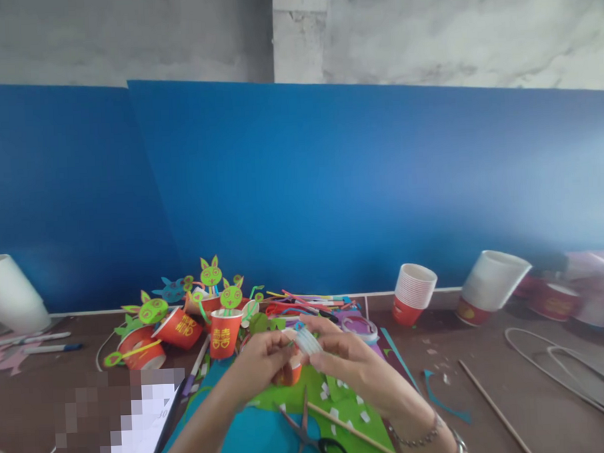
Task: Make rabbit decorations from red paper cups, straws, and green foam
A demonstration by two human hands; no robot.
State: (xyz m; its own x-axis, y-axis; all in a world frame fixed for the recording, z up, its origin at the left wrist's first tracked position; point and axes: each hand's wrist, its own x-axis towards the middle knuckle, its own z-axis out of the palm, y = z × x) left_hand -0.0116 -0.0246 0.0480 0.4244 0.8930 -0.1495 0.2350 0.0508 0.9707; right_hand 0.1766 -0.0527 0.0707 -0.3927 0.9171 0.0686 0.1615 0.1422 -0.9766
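Note:
My right hand [345, 355] grips a small whitish, see-through roll of tape [308, 341] between thumb and fingers. Close beside it, my left hand [262, 362] is closed in a pinch; whatever lies between its fingertips is too small to make out. Partly hidden behind both hands is a red paper cup [292, 372], above the green paper [361, 424]. Below the hands, scissors [305, 435] with black handles lie with blades apart on blue paper [251, 432]. A thin wooden stick [353, 430] crosses the green paper, among small white scraps.
Red cups [225, 333] with green paper animal heads crowd the left back. Coloured pipe cleaners [305, 303] lie behind my hands. Stacked cups [415, 292] and a larger white stack [494, 281] stand right. Another stick [494, 405] and cable [563, 369] lie right; a blue panel [330, 185] rises behind.

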